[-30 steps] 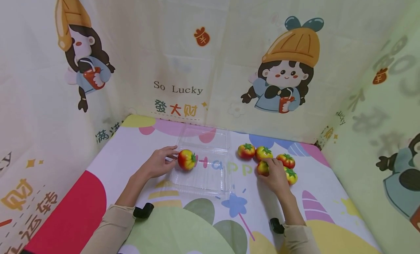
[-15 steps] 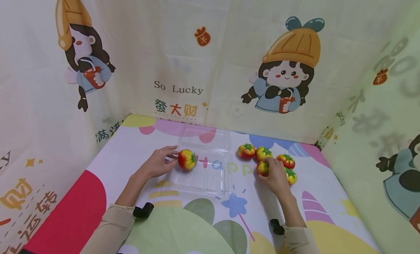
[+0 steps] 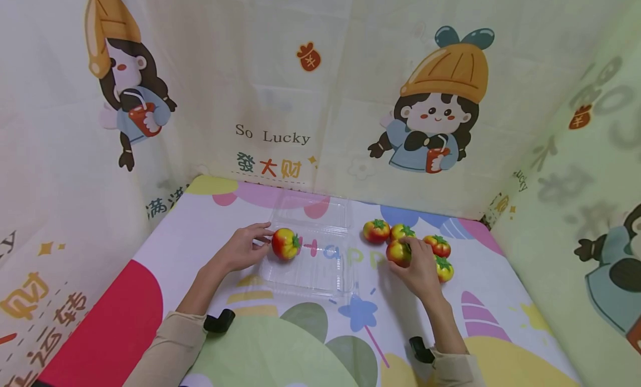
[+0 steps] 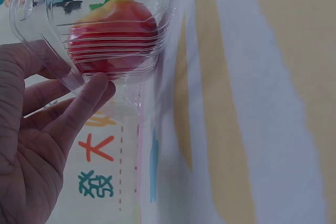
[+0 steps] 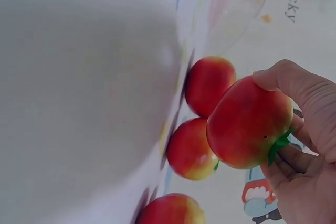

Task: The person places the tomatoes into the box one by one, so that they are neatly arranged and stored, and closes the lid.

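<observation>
Red-and-yellow skin shows where the right hand [image 3: 420, 273] holds a tomato [image 3: 398, 254], thumb on one side and fingers bent round the other, near the green leaf, opened only as wide as the fruit. In the right wrist view that tomato overlaps two others and seems lifted off the table, though any gap beneath it is hard to judge. Just beyond stand a left rear tomato [image 3: 376, 231] and a middle rear tomato [image 3: 402, 232]; to the hand's right are an upper right tomato [image 3: 437, 246] and a lower right tomato [image 3: 443, 268], partly hidden. Well apart across the table [image 3: 195, 245], the left hand [image 3: 242, 248] has its fingers slightly parted and touching the side of a clear plastic box [image 3: 312, 273]; whether they pinch its rim or merely rest there, I cannot tell. Inside, against the left end, sits one boxed tomato [image 3: 285, 244], and the lid [image 3: 310, 212] lies folded back. The step in hand looks like picking out a second fruit for the box; the next move would call for clearing the neighbours, then carrying it leftward over the near wall while the left hand steadies the light plastic.
</observation>
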`<state>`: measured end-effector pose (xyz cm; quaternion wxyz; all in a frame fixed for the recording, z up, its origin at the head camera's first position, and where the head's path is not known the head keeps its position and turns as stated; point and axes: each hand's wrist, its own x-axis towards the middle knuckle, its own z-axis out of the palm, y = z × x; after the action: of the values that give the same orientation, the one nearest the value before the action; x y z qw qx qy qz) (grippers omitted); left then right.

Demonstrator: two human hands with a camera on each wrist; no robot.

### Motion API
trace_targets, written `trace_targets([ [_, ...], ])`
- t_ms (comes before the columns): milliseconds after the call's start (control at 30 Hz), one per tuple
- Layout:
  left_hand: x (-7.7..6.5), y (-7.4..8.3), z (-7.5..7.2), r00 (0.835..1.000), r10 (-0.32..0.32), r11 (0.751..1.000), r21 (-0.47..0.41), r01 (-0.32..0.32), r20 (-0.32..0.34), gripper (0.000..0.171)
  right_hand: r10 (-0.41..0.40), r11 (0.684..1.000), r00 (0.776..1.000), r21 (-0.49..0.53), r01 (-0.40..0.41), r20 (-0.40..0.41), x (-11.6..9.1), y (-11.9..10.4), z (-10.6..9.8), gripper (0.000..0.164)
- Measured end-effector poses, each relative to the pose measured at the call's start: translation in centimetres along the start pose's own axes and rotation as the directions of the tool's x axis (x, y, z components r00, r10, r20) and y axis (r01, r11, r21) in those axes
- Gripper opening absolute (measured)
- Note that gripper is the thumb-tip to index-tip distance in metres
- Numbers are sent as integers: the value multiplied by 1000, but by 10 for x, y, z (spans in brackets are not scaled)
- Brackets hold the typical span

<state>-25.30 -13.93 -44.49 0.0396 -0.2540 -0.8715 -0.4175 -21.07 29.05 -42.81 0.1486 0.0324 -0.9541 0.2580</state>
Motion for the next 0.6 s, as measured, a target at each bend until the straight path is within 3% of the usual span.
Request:
trace_targets([
  [233, 0, 0, 0, 1000, -5, 1000, 1, 5, 3, 35, 6, 1000, 1000, 26, -6, 12, -2, -12, 0, 65],
  [600, 1, -2, 0, 1000, 0, 1000, -11, 0, 2, 35, -33, 997, 999, 61, 36, -38, -4, -27, 8, 62],
])
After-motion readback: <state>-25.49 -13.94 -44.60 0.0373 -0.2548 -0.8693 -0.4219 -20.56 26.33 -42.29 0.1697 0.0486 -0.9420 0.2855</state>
